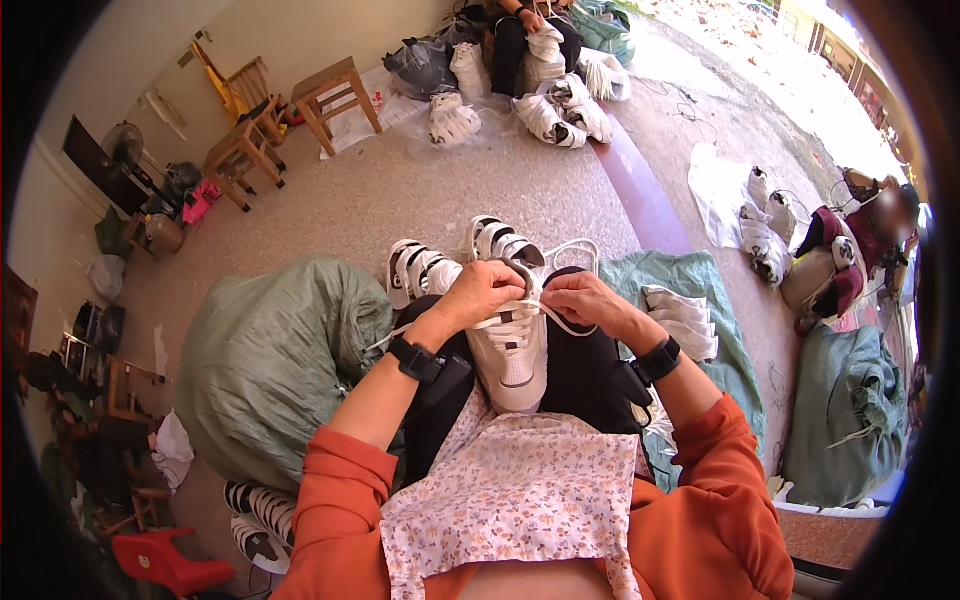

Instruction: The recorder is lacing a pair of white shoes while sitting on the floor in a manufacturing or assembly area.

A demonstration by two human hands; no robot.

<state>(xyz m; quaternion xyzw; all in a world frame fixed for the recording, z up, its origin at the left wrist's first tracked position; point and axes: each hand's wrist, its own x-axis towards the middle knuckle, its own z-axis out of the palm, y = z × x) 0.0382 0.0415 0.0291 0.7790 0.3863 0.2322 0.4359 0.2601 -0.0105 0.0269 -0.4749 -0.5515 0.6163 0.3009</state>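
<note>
At frame centre, a white shoe (pixel 515 350) rests on the lap. Left hand (pixel 483 292) grips its top; right hand (pixel 580 297) pinches the lace (pixel 560 322).

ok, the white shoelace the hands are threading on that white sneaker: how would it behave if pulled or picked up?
The white shoelace is probably floppy: it loops and sags between the left hand and right hand. Likely very light, since fingertips alone hold it. The white sneaker resting on the lap would likely shift if the lace is tugged hard.

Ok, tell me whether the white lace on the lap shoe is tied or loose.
Loose: the white lace runs untied between the left hand and right hand above the shoe.
</note>
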